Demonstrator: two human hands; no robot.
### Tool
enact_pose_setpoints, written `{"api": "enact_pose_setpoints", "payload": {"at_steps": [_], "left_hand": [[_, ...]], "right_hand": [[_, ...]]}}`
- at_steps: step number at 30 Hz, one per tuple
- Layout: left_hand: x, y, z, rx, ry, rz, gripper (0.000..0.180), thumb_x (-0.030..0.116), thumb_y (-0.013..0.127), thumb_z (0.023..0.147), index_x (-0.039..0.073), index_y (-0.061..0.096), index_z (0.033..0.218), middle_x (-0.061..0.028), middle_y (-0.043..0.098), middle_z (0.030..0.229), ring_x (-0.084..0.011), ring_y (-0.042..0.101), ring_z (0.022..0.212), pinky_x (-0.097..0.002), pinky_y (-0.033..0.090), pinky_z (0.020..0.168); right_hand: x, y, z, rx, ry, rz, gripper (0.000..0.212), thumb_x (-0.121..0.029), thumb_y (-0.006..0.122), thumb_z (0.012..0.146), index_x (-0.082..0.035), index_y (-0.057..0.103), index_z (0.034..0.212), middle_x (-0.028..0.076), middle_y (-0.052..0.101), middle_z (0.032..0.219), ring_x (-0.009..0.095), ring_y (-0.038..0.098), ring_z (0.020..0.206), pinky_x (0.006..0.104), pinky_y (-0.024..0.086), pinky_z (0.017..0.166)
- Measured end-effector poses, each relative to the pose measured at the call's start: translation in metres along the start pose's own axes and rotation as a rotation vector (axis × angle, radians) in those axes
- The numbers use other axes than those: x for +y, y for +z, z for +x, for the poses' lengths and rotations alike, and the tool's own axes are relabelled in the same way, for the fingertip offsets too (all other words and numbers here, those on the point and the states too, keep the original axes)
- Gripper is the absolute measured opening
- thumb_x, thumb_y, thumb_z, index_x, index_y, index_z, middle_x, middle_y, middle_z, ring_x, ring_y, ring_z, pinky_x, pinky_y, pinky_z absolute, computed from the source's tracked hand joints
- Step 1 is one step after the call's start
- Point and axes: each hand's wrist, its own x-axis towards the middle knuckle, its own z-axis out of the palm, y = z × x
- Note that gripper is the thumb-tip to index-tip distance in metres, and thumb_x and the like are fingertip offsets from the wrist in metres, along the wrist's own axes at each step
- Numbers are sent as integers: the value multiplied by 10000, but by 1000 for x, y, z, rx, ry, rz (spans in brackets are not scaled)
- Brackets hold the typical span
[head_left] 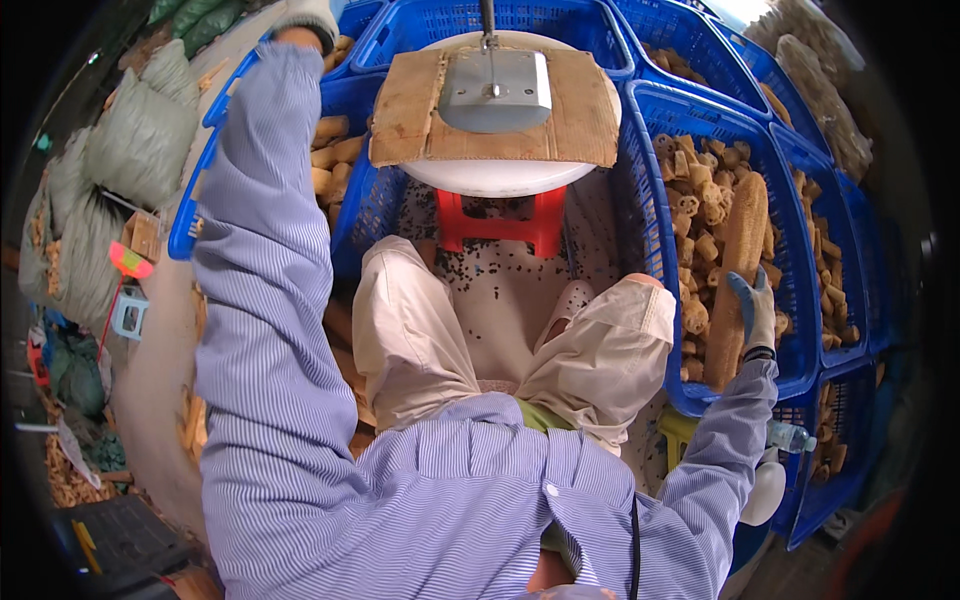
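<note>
My right hand (pixel 755 312), in a white and blue glove, is closed on the lower half of a long tan loofah (pixel 740 255). That loofah stands out over a blue basket (pixel 672 392) full of short cut loofah pieces (pixel 706 190). My left hand (pixel 308 14), gloved in white, reaches far forward at the upper left, by the blue baskets there; its fingers are cut off by the picture's edge. Ahead of my knees is a grey metal plate (pixel 497 88) with an upright blade or rod, set on cardboard (pixel 408 110) over a round white top.
A red stool (pixel 500 222) stands under the white top, with dark bits scattered on the floor. More blue baskets (pixel 690 48) of loofahs surround me. Pale sacks (pixel 145 130) and a red dustpan (pixel 130 262) lie to the left. A plastic bottle (pixel 790 437) sits by my right forearm.
</note>
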Motion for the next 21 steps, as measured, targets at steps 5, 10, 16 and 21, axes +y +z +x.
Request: {"api": "enact_pose_setpoints", "payload": {"at_steps": [5,10,16,21], "left_hand": [[-92,37,-161,-272,-691,-182,1274,653,778,724,-146,179,1514,-320,458,1468,-351,507,1333,-379,412,1096],[-174,113,-233,-399,-1206,-1490,624,426,716,909,179,501,1441,-84,520,1471,-312,538,1293,-566,460,1041],[-242,139,-246,-246,-877,-1692,462,314,687,939,95,575,1330,-105,627,1308,-273,600,1219,-441,521,1019],[-204,132,-236,-257,-935,-1643,470,283,696,928,98,577,1344,-98,625,1322,-275,603,1220,-441,504,1022]], "right_hand": [[41,38,48,-176,-88,156,903,-168,843,776,-50,373,1538,191,596,1385,269,667,1126,341,551,902],[58,77,68,-267,66,-215,974,-217,859,718,-9,363,1530,226,562,1415,309,591,1253,375,477,1035],[-162,150,37,-455,-99,733,864,-611,562,948,-68,298,1565,205,424,1529,357,493,1341,490,389,1117],[-218,247,58,-664,168,1472,664,-413,651,945,-67,435,1469,175,512,1455,392,521,1290,567,395,1113]]}}
